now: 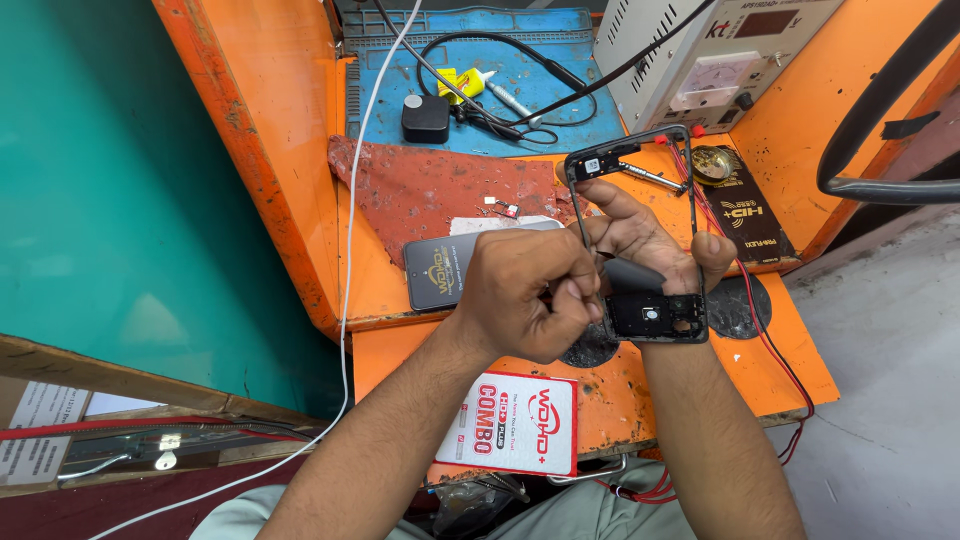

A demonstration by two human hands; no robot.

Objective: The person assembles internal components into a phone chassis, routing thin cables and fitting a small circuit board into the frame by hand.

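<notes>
Your right hand (pixel 650 245) clamps the black phone frame (pixel 640 230) upright; your left hand (pixel 525 295), fingers pinched together, touches its left edge; dark phone (pixel 440 270) lies left.

The phone frame (pixel 640 235) stands upright over the bench (pixel 700 390), between both hands. At nine o'clock from it a phone (pixel 440 272) lies on the cloth (pixel 430 185). At eleven lies the mat (pixel 540 75), at one the power supply (pixel 710 55). At seven a card (pixel 515 425) overhangs the bench edge.

Orange workbench (pixel 700 385), blue mat (pixel 560 90), red cloth (pixel 420 190), phone (pixel 440 272), white card (pixel 520 425)
</notes>
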